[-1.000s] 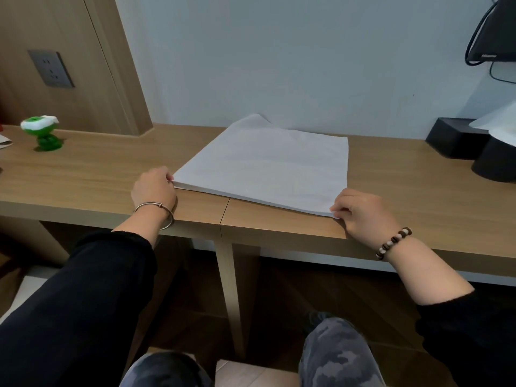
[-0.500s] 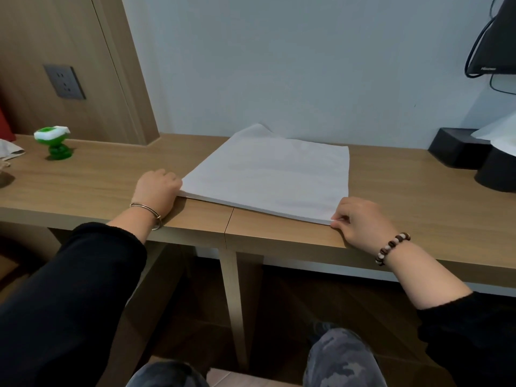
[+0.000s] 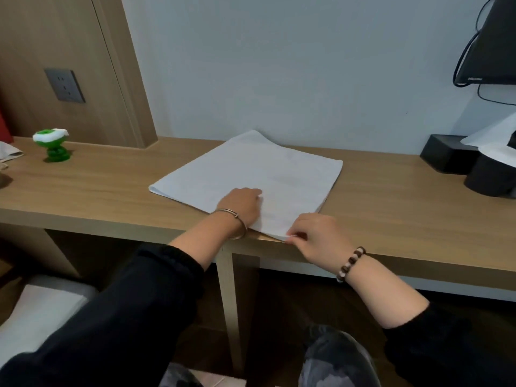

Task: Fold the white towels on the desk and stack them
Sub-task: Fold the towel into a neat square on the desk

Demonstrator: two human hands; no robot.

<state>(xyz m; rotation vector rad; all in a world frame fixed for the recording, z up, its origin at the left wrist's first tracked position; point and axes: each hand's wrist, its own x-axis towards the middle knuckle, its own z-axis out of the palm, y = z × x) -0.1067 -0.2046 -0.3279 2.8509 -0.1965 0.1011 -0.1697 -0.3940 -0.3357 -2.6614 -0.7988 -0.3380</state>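
Head view: white towel [image 3: 259, 177] lies flat on the wooden desk [image 3: 405, 208], folded to a rough square set at a diagonal. Cloth is smooth and thin, few creases; layered edges show along the left and near sides, and its near corner reaches the desk's front edge.

Left hand [image 3: 241, 206] is palm-down on the near part of the towel, fingers curled loosely, pressing and not gripping anything. Thin metal bangle [image 3: 233, 220] on that wrist.

Right hand [image 3: 312, 237] is at the towel's near corner, thumb and fingertips closed in a pinch on the corner layers right at the desk lip. Beaded bracelet [image 3: 350, 263] on that wrist. Both sleeves black.

Desk is light wood-grain laminate, straight front edge, one leg directly under the hands. Bare desk surface on both sides of the towel; more on the left.

Far left: a green and white plastic toy [image 3: 53, 146], well clear of the towel. Far right: a black rectangular box [image 3: 446, 157] and a dark round container [image 3: 490, 177] with white paper or cloth draped over them; contents not visible. Grey wall socket [image 3: 64, 85] on the wood panel. Black screen corner [image 3: 491, 43] with cables top right.
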